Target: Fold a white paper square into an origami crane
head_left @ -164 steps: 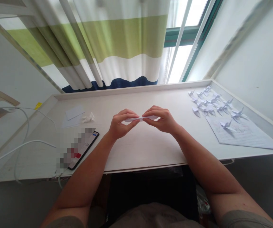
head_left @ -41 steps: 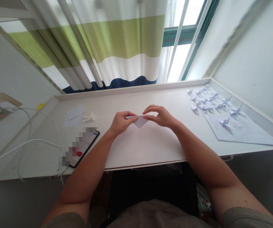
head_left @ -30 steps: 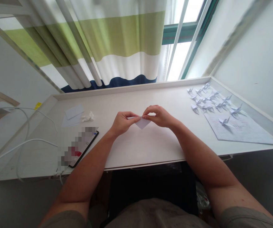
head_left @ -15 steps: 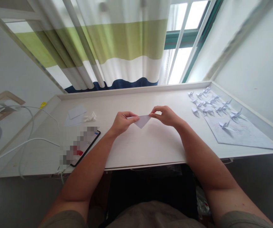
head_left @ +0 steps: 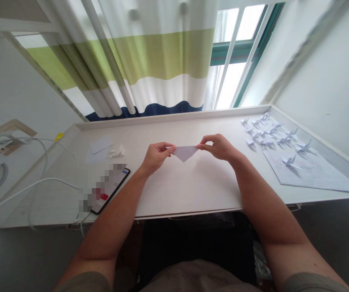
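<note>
A piece of folded paper [head_left: 185,153] hangs over the middle of the tabletop [head_left: 189,190], stretched between two bare hands. It is thin, smooth, white and crisp-edged, and what shows of it is a flat, broad triangle. Its long axis runs left to right, almost level, along the straight far edge; the blunt point aims toward the near side, at the person. The left hand [head_left: 157,158] has its grip pinched on the left corner, thumb against fingers; the right hand [head_left: 218,147] has its grip pinched on the right corner between the fingertips and thumb. A soft shadow falls on the tabletop below the paper.

The tabletop is pale, with a faint streaky grain and a raised rim along the far side. At the far right stands a cluster of white paper cranes [head_left: 267,141], sharp and angular; one more crane [head_left: 290,162] rests on the flat lined sheets [head_left: 317,176]. On the left lie overlapping paper pieces [head_left: 101,144] with straight edges, and just beside them a crumpled white lump [head_left: 117,151]. Nearer, a dark-rimmed phone [head_left: 115,183], partly blurred out, lies slantwise beside the left forearm.
</note>
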`<control>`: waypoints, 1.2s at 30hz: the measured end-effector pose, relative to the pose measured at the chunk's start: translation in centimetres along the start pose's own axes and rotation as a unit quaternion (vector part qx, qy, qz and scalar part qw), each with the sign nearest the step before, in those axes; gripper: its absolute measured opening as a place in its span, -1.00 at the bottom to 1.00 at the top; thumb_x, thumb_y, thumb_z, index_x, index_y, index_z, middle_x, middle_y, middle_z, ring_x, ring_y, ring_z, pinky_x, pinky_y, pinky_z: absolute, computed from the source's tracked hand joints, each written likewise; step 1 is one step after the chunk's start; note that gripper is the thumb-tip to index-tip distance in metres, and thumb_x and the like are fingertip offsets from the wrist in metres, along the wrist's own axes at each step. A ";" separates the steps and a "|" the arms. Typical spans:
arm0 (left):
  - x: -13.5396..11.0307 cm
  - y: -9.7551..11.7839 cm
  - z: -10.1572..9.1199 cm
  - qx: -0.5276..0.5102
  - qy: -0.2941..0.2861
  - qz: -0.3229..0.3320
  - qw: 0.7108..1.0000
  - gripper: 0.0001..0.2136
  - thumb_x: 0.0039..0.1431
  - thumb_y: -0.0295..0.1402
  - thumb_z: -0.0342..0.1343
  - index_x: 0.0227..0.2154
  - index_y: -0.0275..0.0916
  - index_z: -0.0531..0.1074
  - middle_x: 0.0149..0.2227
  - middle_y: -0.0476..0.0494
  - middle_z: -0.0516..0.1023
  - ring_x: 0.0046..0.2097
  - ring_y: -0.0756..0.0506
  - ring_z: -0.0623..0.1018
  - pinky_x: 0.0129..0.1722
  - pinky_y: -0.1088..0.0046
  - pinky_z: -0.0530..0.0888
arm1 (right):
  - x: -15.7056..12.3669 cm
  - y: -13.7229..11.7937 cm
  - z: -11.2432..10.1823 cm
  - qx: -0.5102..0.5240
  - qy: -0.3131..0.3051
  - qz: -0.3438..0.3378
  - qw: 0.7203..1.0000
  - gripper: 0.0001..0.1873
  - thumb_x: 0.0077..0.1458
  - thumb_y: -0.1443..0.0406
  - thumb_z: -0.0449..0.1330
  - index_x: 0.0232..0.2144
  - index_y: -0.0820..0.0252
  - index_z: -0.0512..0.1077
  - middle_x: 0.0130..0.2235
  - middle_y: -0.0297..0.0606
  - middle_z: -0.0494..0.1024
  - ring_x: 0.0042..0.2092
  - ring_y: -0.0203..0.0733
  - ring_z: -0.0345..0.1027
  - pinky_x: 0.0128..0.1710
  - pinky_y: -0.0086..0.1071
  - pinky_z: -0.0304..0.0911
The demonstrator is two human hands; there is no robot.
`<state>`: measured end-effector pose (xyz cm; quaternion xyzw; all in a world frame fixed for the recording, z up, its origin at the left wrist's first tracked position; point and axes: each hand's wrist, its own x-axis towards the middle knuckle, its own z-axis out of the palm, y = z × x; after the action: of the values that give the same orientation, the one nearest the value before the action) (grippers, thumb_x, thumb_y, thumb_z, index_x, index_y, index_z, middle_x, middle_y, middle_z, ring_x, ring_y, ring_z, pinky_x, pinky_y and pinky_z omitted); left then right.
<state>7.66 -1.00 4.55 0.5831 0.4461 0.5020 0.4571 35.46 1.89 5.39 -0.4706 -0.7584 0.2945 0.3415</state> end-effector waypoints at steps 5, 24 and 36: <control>0.1 -0.3 -0.1 0.014 0.008 0.009 1.000 -0.69 0.00 -0.10 0.47 -0.35 -0.26 0.72 -0.38 -0.18 0.72 -0.35 -0.09 0.59 -0.29 0.35 0.50 | 0.1 -0.3 0.0 0.006 0.006 -0.014 1.000 -0.55 0.11 -0.14 0.37 -0.49 0.07 0.60 -0.47 -0.29 0.57 -0.34 -0.13 0.36 -0.28 -0.20 0.20; 0.3 -1.4 0.2 -0.018 0.089 0.093 0.992 -0.67 -0.02 -0.07 0.51 -0.34 -0.23 0.72 -0.28 -0.18 0.74 -0.20 -0.13 0.67 -0.10 0.31 0.57 | 0.3 0.3 0.5 -0.007 -0.019 -0.017 1.000 -0.59 0.16 -0.08 0.33 -0.40 0.12 0.61 -0.32 -0.21 0.64 -0.29 -0.10 0.41 -0.26 -0.20 0.23; -1.1 -0.4 1.5 0.079 0.062 0.290 0.952 -0.93 0.21 -0.28 0.41 -0.34 -0.13 0.69 -0.33 -0.09 0.67 -0.27 -0.07 0.59 -0.24 0.35 0.50 | -0.2 -2.0 4.0 0.107 -0.054 -0.104 0.987 -0.76 0.21 0.07 0.36 -0.25 0.10 0.66 -0.17 -0.20 0.68 -0.12 -0.05 0.53 -0.08 -0.16 0.38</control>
<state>9.06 -2.16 3.88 0.6892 0.3232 0.6114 0.2162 31.38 0.42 4.48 -0.3336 -0.7847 0.3616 0.3771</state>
